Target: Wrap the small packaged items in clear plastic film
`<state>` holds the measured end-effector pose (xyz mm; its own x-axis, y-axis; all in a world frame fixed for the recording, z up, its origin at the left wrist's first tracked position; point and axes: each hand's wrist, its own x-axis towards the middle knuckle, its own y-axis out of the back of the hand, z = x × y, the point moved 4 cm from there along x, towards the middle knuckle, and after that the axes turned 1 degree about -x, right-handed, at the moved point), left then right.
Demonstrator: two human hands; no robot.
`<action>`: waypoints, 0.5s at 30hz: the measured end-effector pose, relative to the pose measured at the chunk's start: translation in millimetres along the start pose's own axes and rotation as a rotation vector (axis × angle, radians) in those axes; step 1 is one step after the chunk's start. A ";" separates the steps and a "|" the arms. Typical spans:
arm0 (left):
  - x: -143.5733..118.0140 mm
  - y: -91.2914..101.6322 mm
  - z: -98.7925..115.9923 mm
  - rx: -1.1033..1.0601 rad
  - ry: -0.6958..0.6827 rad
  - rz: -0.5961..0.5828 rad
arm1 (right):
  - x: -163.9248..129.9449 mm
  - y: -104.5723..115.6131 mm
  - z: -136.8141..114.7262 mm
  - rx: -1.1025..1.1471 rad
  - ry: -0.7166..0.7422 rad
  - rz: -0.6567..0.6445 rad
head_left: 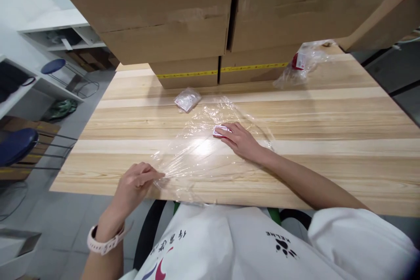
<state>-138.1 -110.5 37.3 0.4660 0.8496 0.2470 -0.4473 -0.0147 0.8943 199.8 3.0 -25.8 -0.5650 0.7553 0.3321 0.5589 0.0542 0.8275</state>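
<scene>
Plastic wrap (203, 148) lies spread flat on the wooden counter (328, 118), a clear crinkled sheet right in front of the person, reaching from the near edge toward the middle. On it, at about one o'clock from the sheet's middle, sits a small red and white box (220, 131). The right hand (241, 140) rests on the sheet with its fingers (229, 133) stretched forward and nearly flat, their tips touching the near side of the box and pressing on it rather than closing around it. The left hand (134, 181) is at the sheet's eight o'clock corner by the counter's near edge; its thumb and forefinger are pinched together on the edge of the wrap, the other fingers curled loosely. A pale watch (103, 243) sits on that wrist.

At twelve o'clock, beyond the sheet, lies a small wrapped packet (187, 99), apart from the wrap. At two o'clock, near the far edge, a crumpled clear bag (302, 68) holds something red. Stacked cardboard boxes (183, 22) stand behind, bound with yellow tape (197, 74) whose print is too small to read. The white shirt (249, 245) shows a paw-print logo with the word "KELME", seen upside down, and some further characters I cannot make out.
</scene>
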 end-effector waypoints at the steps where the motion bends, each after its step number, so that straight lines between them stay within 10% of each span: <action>1: -2.0 4.1 -7.2 0.037 0.019 0.007 | -3.2 3.2 0.1 0.022 0.002 0.010; 9: 40.4 27.4 14.7 0.022 0.192 0.360 | -32.7 23.0 4.3 0.190 -0.171 0.168; 15: 100.8 -66.2 58.8 0.042 0.183 -0.127 | -38.6 12.6 1.9 0.119 0.012 0.137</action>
<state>-16.6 -54.9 24.9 0.3690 0.9273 0.0628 -0.3600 0.0803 0.9295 229.7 -24.2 -29.1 -0.4855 0.7534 0.4435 0.6983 0.0289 0.7152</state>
